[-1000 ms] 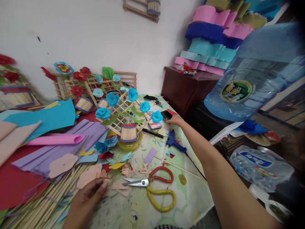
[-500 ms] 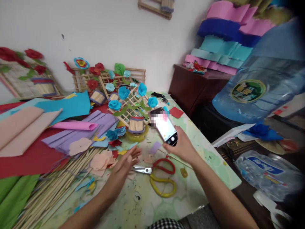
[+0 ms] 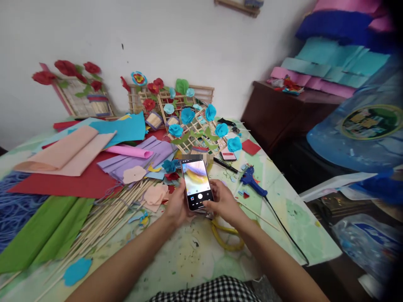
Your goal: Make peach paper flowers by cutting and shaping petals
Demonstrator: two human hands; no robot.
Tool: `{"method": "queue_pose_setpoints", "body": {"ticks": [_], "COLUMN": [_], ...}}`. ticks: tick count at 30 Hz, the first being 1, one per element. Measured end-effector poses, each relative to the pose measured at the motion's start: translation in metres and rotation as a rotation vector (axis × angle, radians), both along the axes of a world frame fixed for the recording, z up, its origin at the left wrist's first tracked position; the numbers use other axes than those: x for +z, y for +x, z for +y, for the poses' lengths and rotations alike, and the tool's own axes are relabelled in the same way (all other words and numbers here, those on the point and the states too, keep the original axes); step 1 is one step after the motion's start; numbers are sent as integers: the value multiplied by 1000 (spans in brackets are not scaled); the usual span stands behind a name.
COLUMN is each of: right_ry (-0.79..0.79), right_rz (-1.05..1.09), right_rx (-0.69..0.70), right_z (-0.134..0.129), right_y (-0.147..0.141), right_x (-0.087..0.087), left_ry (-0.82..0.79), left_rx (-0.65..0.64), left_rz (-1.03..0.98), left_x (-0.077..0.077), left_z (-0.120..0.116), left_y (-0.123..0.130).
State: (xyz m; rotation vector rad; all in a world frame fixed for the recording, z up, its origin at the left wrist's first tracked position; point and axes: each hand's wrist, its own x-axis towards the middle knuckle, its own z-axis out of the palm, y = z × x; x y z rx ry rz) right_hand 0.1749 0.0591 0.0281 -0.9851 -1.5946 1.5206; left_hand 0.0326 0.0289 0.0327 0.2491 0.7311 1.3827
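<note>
A smartphone (image 3: 197, 180) is held upright in front of me, its lit screen showing a camera view of something blurred and yellow. My left hand (image 3: 176, 204) is closed around its left edge. My right hand (image 3: 227, 204) grips the lower right side, thumb over the bottom of the screen. Beneath my right hand and wrist lie scissors, with a yellow handle loop (image 3: 224, 242) showing and the rest mostly hidden. Just beyond the phone stands a small stick lattice with blue paper flowers (image 3: 188, 115) and green leaves, its stick basket partly covered by the phone.
A blue glue gun (image 3: 252, 181) with a black cord lies to the right. Thin sticks (image 3: 103, 218), peach paper flowers (image 3: 155, 195) and coloured paper sheets (image 3: 66, 182) spread over the left. Beyond the table's right edge are a large water bottle (image 3: 355, 126) and a dark cabinet (image 3: 267, 113).
The phone has come left and nearer, now upright before me. My left hand, open and apart before, has taken hold of it. The view has turned left, and the glue gun now shows.
</note>
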Motion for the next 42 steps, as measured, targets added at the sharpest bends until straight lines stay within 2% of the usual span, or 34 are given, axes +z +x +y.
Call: {"method": "queue_pose_setpoints", "body": {"ticks": [3,6,11,15,21,23,25,27,29,32,35,42], "right_ry": [-131,-164,-241,-207,-135,-60,102,360,655,986,1097,1138], "right_rz": [49,22,67,86,37,-47,-219,-393,-465,-431,-436,-475], "right_rx": [-69,-127,-35,39,77,69,-8,-155,-267,-227,-116,-14], "right_z": [4,6,3,1,2,2,1,0,-2,-8,-13,-20], "right_y": [-4,-6,-3,1,3,4,6,10,14,17,15,9], "right_x": [1,4,7,4,-1,1,3,5,6,6,4,-2], "left_ry": [10,-18,-33,-34,-42,-51,-54,-50,-60,-78,-41,-51], "left_rx": [-22,-50,-89,-106,-97,-93,-85,-84,-109,-171,-205,-193], "left_rz": [21,43,26,0,-20,-8,6,4,-15,-61,-106,-125], "left_x": [-1,-3,-11,-14,-14,-15,-16,-18,-19,-21,-23,-21], "left_z": [1,1,2,4,3,3,2,1,1,0,0,-1], "left_y": [0,-3,-6,-6,-5,-5,-4,-3,-3,-2,-3,-3]}}
